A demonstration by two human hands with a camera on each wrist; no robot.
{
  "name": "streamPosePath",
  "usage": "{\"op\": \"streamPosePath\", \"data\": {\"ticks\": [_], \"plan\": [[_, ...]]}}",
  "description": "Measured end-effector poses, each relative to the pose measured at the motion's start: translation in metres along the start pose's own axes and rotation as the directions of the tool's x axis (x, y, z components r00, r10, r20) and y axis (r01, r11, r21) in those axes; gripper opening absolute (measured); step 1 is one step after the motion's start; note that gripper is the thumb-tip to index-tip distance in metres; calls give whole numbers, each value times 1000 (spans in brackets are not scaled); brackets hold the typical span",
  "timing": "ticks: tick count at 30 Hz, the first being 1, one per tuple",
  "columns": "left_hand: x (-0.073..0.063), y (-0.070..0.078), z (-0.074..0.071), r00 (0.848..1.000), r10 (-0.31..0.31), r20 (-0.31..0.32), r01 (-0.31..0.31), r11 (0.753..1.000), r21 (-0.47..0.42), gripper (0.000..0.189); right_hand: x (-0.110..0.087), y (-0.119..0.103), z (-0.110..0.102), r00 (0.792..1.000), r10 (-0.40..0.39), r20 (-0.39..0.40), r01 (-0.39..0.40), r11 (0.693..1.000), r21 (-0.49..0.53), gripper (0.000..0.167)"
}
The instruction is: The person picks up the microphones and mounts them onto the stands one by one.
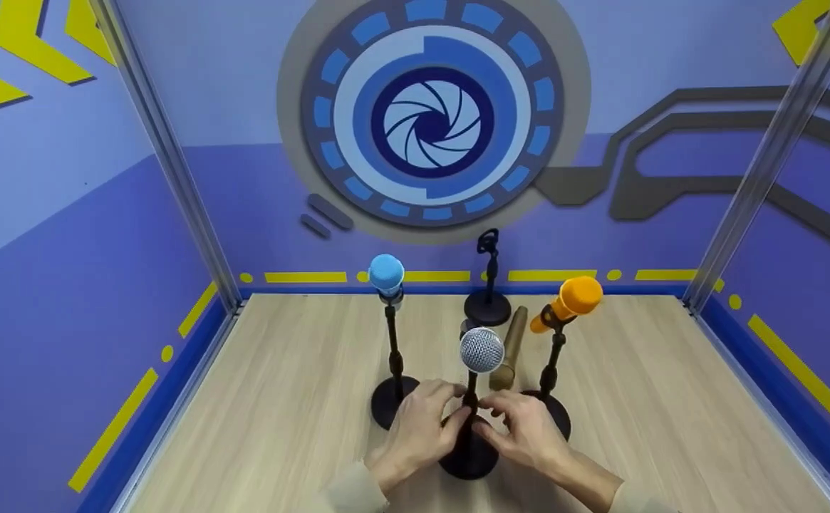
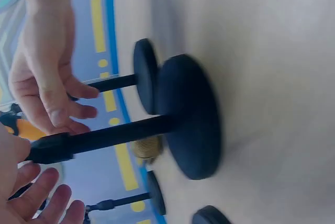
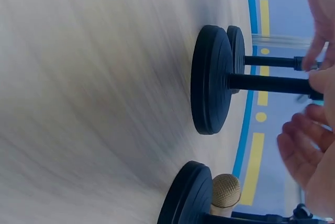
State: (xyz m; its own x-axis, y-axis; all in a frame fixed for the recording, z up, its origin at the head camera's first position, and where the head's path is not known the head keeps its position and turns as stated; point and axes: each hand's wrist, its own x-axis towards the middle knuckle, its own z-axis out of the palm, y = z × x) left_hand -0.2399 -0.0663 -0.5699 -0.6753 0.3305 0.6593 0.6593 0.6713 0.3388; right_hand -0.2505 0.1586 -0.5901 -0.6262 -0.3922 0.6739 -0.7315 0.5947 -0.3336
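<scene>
A black microphone stand (image 1: pixel 471 452) with a silver mesh-headed microphone (image 1: pixel 482 350) on top stands upright near the table's front. My left hand (image 1: pixel 422 427) is on the left of its pole, thumb tip right at the pole. On the other side is my right hand (image 1: pixel 528 431), its fingertips close to the same pole. In the left wrist view, my left fingers (image 2: pixel 56 203) are spread beside the pole's collar (image 2: pixel 52 148). From the right wrist, my right fingers (image 3: pixel 298 145) look relaxed, apart from the pole (image 3: pixel 269 83), with the thumb by the collar.
A blue microphone (image 1: pixel 386 274) is on a stand to the left, an orange microphone (image 1: pixel 578 296) on another to the right. Behind, a stand (image 1: pixel 488 306) holds no microphone. A gold-brown microphone (image 1: pixel 511 349) lies on the wooden table (image 1: pixel 286 399). Printed walls surround the table.
</scene>
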Motion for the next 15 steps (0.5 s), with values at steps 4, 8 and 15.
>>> {"op": "streamPosePath", "data": {"ticks": [4, 8, 15], "plan": [[-13, -2, 3, 993, -21, 113, 8, 994, 111, 30, -5, -3, 1, 998, 5, 68, 0, 998, -65, 29], [-23, -1, 8, 973, -41, 227, -9, 976, 219, 35, -9, -4, 5, 992, 27, 120, -14, 995, -102, 29], [-39, 2, 14, 949, -35, 314, -84, 930, 359, 39, -17, -9, 12, 971, 77, 226, -46, 989, -140, 31]]}}
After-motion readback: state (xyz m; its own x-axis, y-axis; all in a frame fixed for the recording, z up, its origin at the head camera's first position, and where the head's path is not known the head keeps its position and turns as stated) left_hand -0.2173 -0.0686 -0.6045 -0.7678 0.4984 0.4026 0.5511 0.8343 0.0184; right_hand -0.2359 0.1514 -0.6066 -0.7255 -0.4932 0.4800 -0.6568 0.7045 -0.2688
